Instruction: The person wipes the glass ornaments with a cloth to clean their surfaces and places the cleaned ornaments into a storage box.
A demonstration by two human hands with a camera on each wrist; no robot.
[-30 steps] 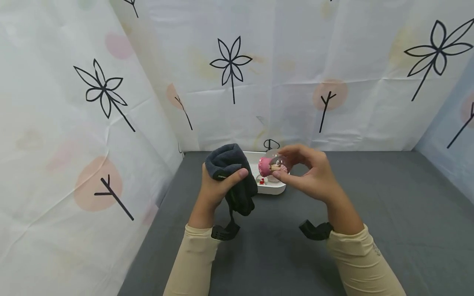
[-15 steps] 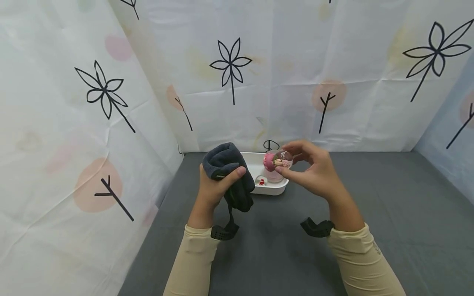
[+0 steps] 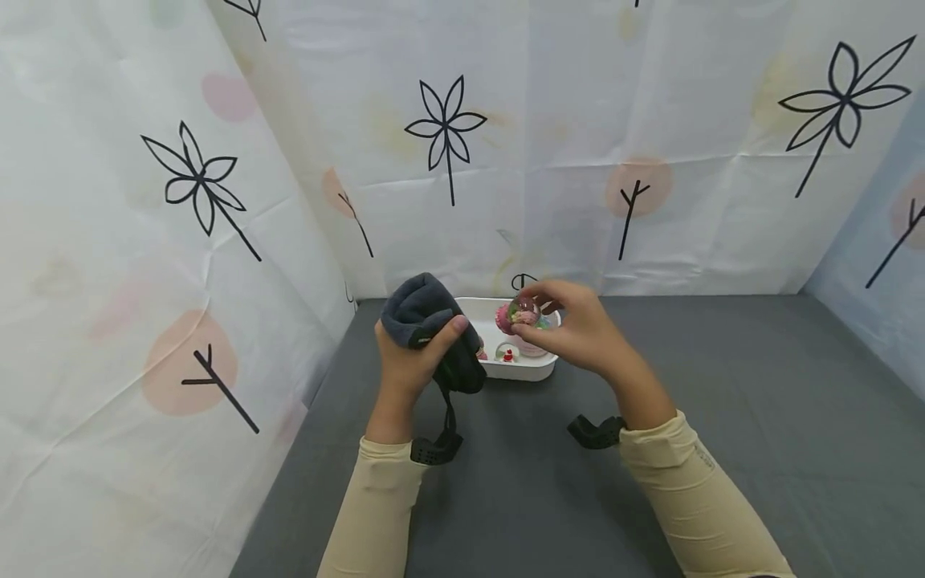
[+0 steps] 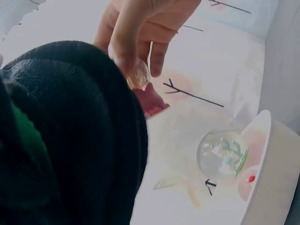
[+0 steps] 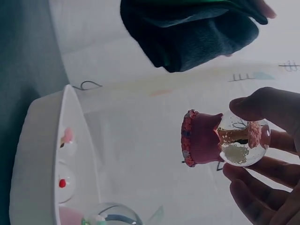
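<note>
My left hand (image 3: pixel 405 365) grips a folded dark grey cloth (image 3: pixel 419 305), its thumb laid across the front. In my right hand (image 3: pixel 578 331) is a small snow globe (image 5: pixel 204 138) with a pink ruffled base, pinched by its clear dome between thumb and fingers. The globe is tipped on its side, its base facing the cloth, with a gap between them in the right wrist view. It is held above a white tray (image 3: pixel 520 372). A larger snow globe (image 4: pixel 220 154) stands in that tray, partly hidden behind my right hand in the head view.
Small ornaments with red and pink details (image 3: pixel 508 355) sit in the tray, near its front wall. The cloth partly covers the tray's left end. A grey-covered table (image 3: pixel 759 401) extends to a patterned white fabric backdrop (image 3: pixel 564 225).
The cloth and my left hand have shifted left and slightly up. My right hand first moved a little right, then left with the small snow globe. More of the tray shows now.
</note>
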